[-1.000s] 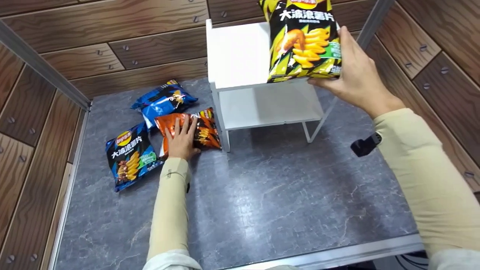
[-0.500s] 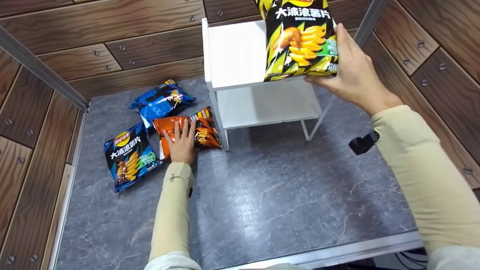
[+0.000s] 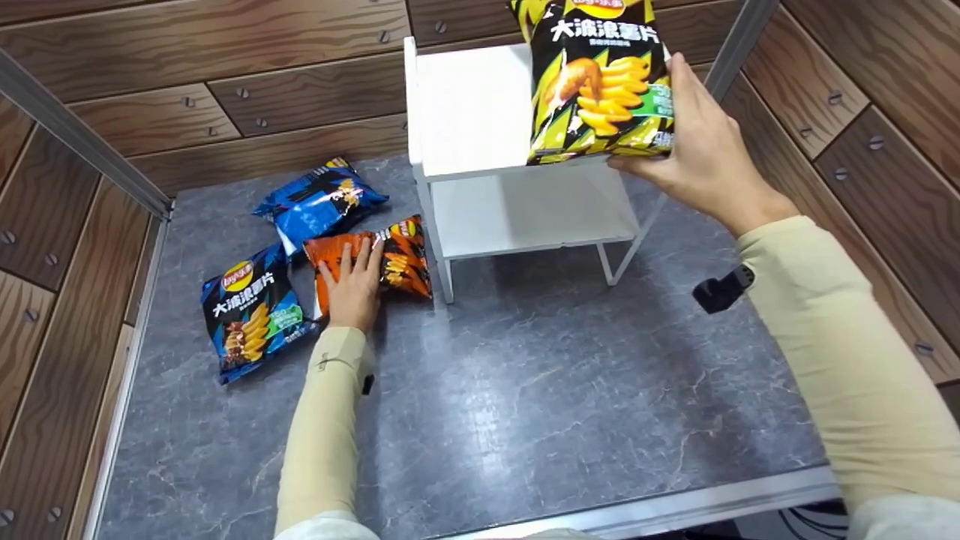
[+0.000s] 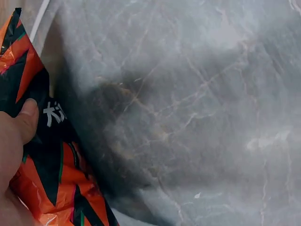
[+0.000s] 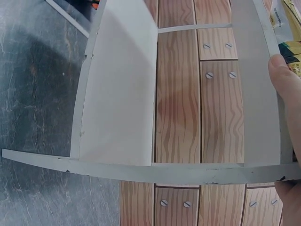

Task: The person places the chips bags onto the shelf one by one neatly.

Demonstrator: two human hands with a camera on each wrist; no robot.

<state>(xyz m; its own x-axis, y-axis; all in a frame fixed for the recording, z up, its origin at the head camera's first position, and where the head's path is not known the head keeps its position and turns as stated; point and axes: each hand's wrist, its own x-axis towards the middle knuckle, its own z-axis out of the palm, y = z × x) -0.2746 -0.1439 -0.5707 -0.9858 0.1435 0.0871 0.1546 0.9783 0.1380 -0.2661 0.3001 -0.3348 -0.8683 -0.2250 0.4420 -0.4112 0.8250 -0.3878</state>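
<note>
My left hand (image 3: 351, 291) grips an orange-and-black bag of potato chips (image 3: 406, 260) lying on the floor surface beside the shelf's left leg. Its fingers spread over the bag's top; the left wrist view shows the thumb (image 4: 28, 121) against the printed front. My right hand (image 3: 711, 146) holds a yellow-and-black bag of potato chips (image 3: 592, 90) upright by its right side, at the front edge of the shelf's top, with the thumb low near its bottom edge. Only a sliver of the yellow bag (image 5: 292, 49) shows in the right wrist view.
A white two-tier metal shelf (image 3: 536, 217) stands mid-view on grey marbled flooring. Left of it lie two blue-and-black chip bags, one nearer (image 3: 255, 311) and one farther back (image 3: 322, 201). Wood-patterned walls (image 3: 300, 97) enclose three sides.
The left fingers have drawn in on the orange bag, and its right end sits slightly farther from the shelf leg. The right hand and yellow bag stay nearly still; the head view shifts slightly.
</note>
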